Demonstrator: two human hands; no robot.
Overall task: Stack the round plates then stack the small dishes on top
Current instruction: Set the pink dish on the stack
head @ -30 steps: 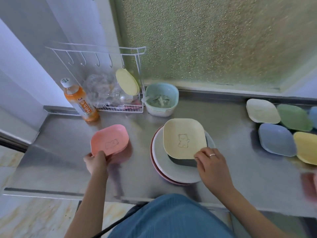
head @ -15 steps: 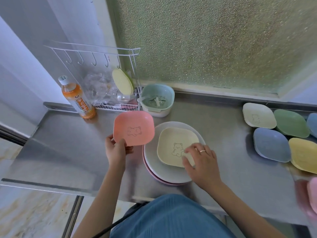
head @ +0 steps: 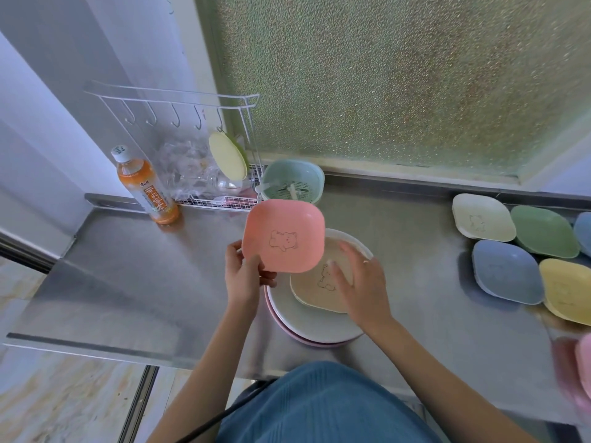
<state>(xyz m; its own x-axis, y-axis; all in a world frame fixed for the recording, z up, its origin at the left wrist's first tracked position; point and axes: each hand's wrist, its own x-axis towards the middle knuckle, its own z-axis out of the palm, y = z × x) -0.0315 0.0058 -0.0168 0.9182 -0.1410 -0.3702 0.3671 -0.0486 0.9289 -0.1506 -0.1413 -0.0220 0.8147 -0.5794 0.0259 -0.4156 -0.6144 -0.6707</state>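
Note:
A stack of round plates (head: 307,324), white on top with a pink one beneath, sits on the steel counter in front of me. A cream small dish (head: 315,294) with a bear drawing lies on the stack. My right hand (head: 358,282) hovers over that dish with fingers spread, blurred, holding nothing that I can see. My left hand (head: 244,276) grips the near edge of a pink small dish (head: 284,235), lifted and tilted above the stack's left rim. More small dishes lie at the right: cream (head: 483,215), green (head: 543,230), blue (head: 507,271), yellow (head: 567,290).
An orange drink bottle (head: 145,187) stands at the back left beside a white wire rack (head: 192,148) holding a yellow-green plate (head: 227,159). A teal strainer basket (head: 292,180) sits behind the stack. A blurred pink dish (head: 583,362) is at the right edge. The counter's front edge (head: 96,346) is near.
My left hand has lifted the pink dish from the counter and carried it right, over the plate stack. My right hand set the cream dish down and has let go of it.

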